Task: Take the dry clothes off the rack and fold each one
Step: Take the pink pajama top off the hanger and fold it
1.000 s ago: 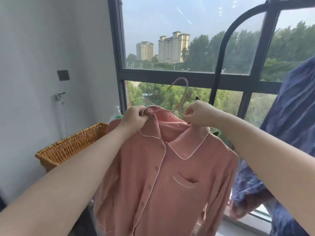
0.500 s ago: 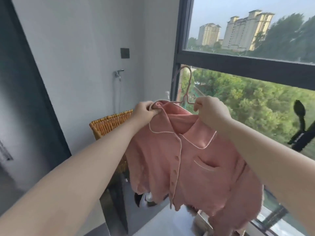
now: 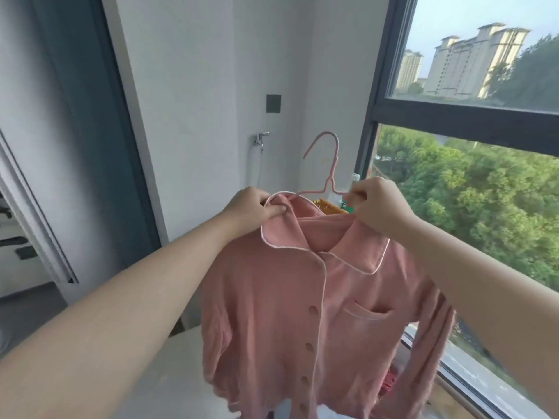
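A pink buttoned pyjama shirt (image 3: 317,313) with white piping and a chest pocket hangs in the air in front of me on a thin pink hanger (image 3: 329,164). My left hand (image 3: 254,207) pinches the shirt's left collar and shoulder where the hanger arm goes in. My right hand (image 3: 378,207) grips the right end of the hanger together with the shirt's right shoulder. The hanger's hook points up, free of any rack. The shirt's lower hem hangs near a white surface (image 3: 169,373) below it.
A white wall with a tap (image 3: 260,140) and a dark switch plate (image 3: 273,103) is straight ahead. A wicker basket (image 3: 328,206) peeks over the collar. A large dark-framed window (image 3: 453,116) runs along the right. A dark door frame (image 3: 90,146) stands at the left.
My view has swung left, away from the window and the blue garment at the right. Both hands kept their hold and the shirt on its hanger came along, now facing the wall.
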Motion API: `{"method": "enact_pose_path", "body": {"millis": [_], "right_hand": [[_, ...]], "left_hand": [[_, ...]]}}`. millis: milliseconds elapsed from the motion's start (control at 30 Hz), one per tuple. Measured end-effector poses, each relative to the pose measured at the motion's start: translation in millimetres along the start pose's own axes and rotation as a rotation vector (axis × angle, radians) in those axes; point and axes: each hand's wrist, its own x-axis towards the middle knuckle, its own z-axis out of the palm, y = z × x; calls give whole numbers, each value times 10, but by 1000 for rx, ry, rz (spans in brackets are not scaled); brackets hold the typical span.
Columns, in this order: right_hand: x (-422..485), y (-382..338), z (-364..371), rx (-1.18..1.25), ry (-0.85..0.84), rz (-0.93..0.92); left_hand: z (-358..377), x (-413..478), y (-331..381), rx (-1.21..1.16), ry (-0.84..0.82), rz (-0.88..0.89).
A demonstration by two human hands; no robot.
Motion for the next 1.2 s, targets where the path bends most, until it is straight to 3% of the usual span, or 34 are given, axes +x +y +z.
{"method": "enact_pose_path", "body": {"millis": [233,433,600,700,933,1200], "right_hand": [[413,-915,680,-33,-21,114],[538,-1427,1153,-159,-53,396],[558,-1623,1338,-75,21,313],[577,-1622,1396,17,17,237],[515,-1414,1305,-40,-3,159],[552,-1229,1084,-56,-98,689]], "left_hand": [[-860,123,-849,-155,138,-11],[-1414,266,-1452,-180,181,-30],[-1565,346,-1535,148,153,163],[-1581,422,-1547,201,146,188],[-1519,418,-1570,136,436,172],[-1365,487,-1462,61,448,150]]}}
